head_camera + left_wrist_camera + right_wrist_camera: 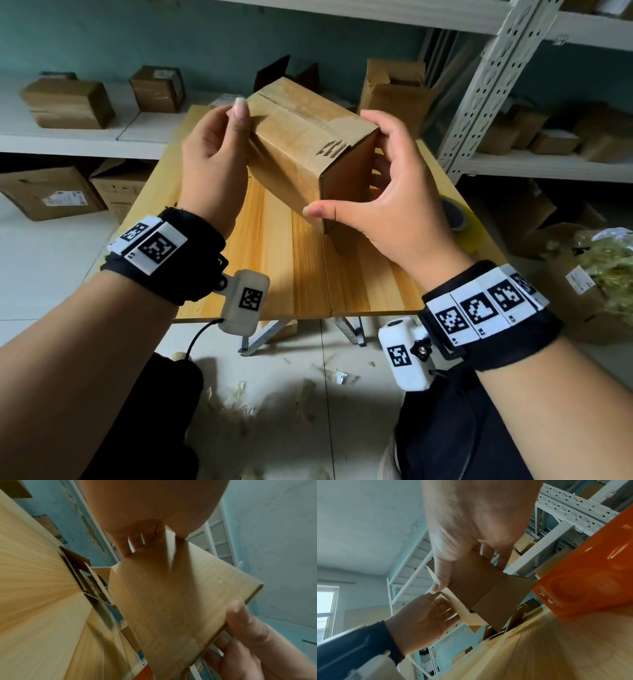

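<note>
A closed brown cardboard box [301,144] hangs tilted above the wooden table [274,260], held between both hands. My left hand [219,154] grips its left side, thumb on the top face and fingers behind it. My right hand [387,192] grips the right end, thumb at the near bottom corner, fingers curled round the far edge. The left wrist view shows the box [171,601] from below, with the left fingers [130,543] on its edge. The right wrist view shows the box [481,591] with the right thumb across it.
Several cardboard boxes [68,102] sit on white shelves behind and to the right. A metal shelf post [489,82] stands at the right. A tape roll [462,219] lies at the table's right edge. An orange object [590,574] stands on the table. Scraps litter the floor [308,383].
</note>
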Demonstrator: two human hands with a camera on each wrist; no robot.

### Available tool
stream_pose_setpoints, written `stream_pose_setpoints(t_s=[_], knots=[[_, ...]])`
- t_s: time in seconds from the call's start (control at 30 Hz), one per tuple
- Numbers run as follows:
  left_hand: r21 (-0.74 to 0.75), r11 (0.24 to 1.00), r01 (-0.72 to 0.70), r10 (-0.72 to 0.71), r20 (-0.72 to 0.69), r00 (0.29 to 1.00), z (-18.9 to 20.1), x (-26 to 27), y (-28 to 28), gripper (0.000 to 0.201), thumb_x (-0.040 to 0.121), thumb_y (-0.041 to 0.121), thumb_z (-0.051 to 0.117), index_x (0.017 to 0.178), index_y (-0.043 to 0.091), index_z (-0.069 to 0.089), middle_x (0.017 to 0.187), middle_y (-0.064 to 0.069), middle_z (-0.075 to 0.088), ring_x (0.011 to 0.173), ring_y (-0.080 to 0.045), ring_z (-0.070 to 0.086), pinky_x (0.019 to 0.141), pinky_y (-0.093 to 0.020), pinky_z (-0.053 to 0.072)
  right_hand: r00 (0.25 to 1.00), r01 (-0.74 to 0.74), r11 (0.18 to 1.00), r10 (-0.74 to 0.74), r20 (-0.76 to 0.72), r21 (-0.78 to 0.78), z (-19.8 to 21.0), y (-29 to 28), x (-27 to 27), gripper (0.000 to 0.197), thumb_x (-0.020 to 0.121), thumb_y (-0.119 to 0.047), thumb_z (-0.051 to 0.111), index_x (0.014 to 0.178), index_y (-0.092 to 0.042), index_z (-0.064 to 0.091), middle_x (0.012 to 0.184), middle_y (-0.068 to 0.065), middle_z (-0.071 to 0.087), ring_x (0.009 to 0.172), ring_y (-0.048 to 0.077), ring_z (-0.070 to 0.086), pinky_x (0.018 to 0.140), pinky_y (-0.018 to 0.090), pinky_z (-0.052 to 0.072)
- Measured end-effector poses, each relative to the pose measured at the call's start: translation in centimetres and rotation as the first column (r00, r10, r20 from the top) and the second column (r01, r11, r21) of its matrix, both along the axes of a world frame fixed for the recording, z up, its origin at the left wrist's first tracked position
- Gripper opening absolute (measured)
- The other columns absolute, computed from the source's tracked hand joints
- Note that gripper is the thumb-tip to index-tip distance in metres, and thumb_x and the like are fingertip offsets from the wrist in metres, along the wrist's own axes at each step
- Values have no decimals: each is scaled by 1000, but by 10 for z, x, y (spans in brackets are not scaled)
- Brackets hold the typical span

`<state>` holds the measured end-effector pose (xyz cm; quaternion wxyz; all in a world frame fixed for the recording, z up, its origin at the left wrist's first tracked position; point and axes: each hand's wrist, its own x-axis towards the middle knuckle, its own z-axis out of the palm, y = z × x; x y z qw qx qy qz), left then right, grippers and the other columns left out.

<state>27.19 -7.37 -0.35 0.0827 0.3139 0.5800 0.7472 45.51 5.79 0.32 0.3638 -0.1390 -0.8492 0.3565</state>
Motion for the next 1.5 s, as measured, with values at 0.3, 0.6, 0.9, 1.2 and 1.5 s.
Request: stream_pose_setpoints(t_s=[0.3,0.6,0.9,1.2,1.5], knots=[[-32,994,108,-105,92,990,0,0,3,90,75,41,94,143,5,48,132,-8,69,121,-18,69,103,-37,56,979,114,991,-125,164,72,-1,-5,-1,127,67,-60,91,168,-27,21,166,-5,40,151,11,35,113,13,37],[-310,890,335,-314,117,942,-15,17,16,125,69,43,88,167,23,13,134,26,47,113,15,53,88,-4,47,951,249,953,-274,141,174,-12,-15,-13,82,85,-51,83,152,-25,44,148,-2,55,131,15,55,96,30,56],[-198,980,33,-113,-405,907,-8,23,3,55,93,49,76,142,28,64,159,0,50,157,-14,31,123,-47,38,984,169,980,-175,46,108,-13,-14,-15,75,96,-36,76,161,-26,39,150,-3,50,135,5,49,102,7,46],[-372,910,-181,-16,-468,884,-16,12,2,35,91,43,79,125,34,75,149,-2,59,154,-11,33,119,-36,39,921,20,992,-68,383,128,-10,-14,-13,82,99,-40,72,167,-34,25,166,-7,41,150,12,40,110,19,31],[-410,886,-215,4,-457,890,-24,12,6,78,84,31,87,153,26,49,151,1,50,125,-12,56,96,-14,47,666,357,890,-455,591,283,5,40,14,88,80,-82,65,146,-26,47,151,5,51,135,29,51,105,48,48]])
